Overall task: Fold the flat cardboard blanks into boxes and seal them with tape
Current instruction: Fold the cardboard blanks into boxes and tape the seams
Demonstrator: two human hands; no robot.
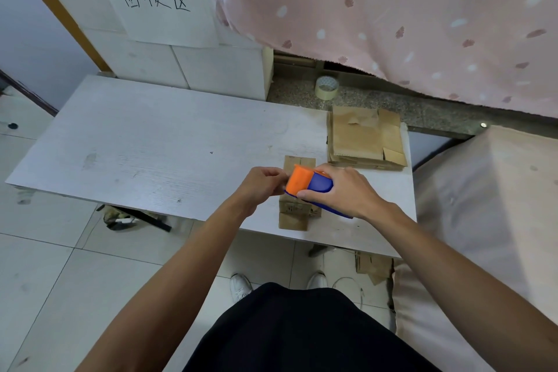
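A small brown cardboard box (294, 214) stands on the white table (151, 142) near its front edge, flaps spread toward and away from me. My right hand (341, 190) grips an orange-and-blue tape dispenser (308, 186) just above the box. My left hand (262, 184) pinches at the dispenser's orange front, where the tape end comes out; the tape itself is too thin to make out. A stack of flat cardboard blanks (365, 137) lies at the table's far right corner.
A roll of clear tape (326, 87) sits on the stone ledge behind the table. A pink curtain (392, 9) hangs above. A white block with a handwritten sign (160, 3) stands at the back left. More cardboard (373, 266) lies on the tiled floor under the table.
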